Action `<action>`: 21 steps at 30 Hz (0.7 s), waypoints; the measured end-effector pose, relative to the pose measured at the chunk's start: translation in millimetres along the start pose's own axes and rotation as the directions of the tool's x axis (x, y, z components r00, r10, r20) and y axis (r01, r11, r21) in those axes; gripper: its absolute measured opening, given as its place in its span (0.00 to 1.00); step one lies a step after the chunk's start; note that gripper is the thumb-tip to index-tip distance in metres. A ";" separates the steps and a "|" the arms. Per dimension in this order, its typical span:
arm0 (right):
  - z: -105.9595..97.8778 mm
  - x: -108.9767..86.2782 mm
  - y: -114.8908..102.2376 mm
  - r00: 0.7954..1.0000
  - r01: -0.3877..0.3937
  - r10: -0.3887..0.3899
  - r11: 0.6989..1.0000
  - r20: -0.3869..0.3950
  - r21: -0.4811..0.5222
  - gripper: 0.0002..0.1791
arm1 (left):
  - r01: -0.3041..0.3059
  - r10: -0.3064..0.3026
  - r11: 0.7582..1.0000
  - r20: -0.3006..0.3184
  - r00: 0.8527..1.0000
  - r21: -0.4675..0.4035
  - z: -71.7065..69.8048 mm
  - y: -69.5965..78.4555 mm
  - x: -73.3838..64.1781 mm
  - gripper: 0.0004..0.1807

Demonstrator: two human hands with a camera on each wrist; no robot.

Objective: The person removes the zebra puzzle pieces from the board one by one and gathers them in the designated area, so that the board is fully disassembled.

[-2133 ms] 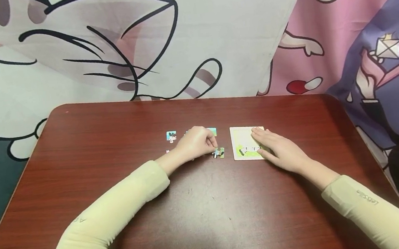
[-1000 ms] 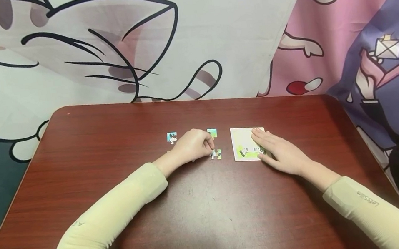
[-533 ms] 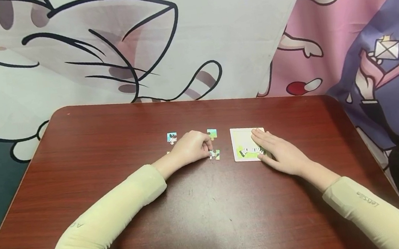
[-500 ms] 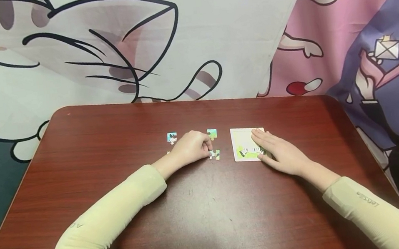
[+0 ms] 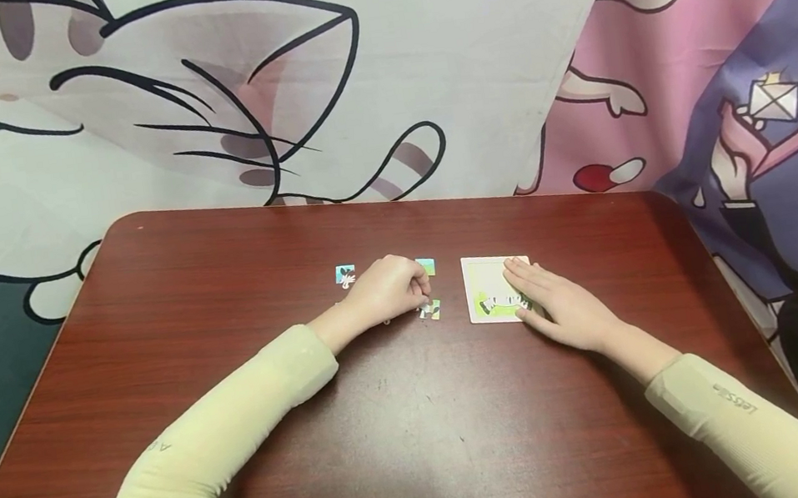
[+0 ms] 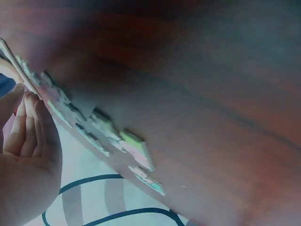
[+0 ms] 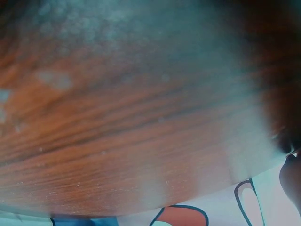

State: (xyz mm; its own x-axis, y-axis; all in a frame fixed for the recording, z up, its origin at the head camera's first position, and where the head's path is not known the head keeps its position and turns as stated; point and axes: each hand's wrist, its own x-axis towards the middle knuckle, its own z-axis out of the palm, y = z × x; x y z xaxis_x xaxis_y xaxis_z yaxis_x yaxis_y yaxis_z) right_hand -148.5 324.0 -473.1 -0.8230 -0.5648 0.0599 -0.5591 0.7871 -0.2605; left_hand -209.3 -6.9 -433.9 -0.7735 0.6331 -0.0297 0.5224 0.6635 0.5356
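Note:
Over several loose jigsaw puzzle pieces, my left hand (image 5: 389,288) bends its fingers downward, thumb close to the fingertips. Its tips partly cover a green and white puzzle piece (image 5: 435,310); whether they pinch it cannot be made out. Behind the hand lies a blue and green puzzle piece (image 5: 426,266). A blue puzzle piece with a zebra head (image 5: 345,275) is farther left. With fingers straight, my right hand (image 5: 564,299) rests on the right side of a pale puzzle tray (image 5: 477,266) holding zebra body pieces. In the left wrist view, my left hand (image 6: 28,155) is beside flat puzzle pieces (image 6: 136,146).
The dark red wooden table (image 5: 425,447) has rounded far corners. Right behind its far edge hangs a cloth (image 5: 480,61) printed with a cartoon cat. Both forearms wear pale yellow sleeves (image 5: 239,413). The right wrist view shows mostly blurred table top (image 7: 141,117).
Over two seconds, the green and white puzzle piece has shifted slightly left, beneath my left hand. That hand drifted left, then slightly back right in the last half second. My right hand stays on the tray.

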 end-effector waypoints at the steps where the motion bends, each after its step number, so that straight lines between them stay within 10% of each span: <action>1: -0.2 0.2 -0.2 1.000 -0.001 0.001 1.000 0.002 0.001 0.38 | 0.000 0.000 1.000 0.006 1.000 -0.005 -0.1 1.4 1.4 0.01; 21: 1.5 -1.0 -0.3 1.000 0.010 -0.010 1.000 -0.009 -0.003 0.38 | -0.068 0.069 0.998 0.075 0.995 -0.015 22.7 51.6 42.7 0.04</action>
State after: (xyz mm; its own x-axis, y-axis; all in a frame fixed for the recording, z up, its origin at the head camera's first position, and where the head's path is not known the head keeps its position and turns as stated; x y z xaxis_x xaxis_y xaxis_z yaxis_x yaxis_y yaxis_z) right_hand -147.4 324.0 -474.5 -0.8180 -0.5707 0.0716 -0.5680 0.7819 -0.2570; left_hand -207.2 63.4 -426.7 -0.7065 0.7055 -0.0554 0.5684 0.6124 0.5494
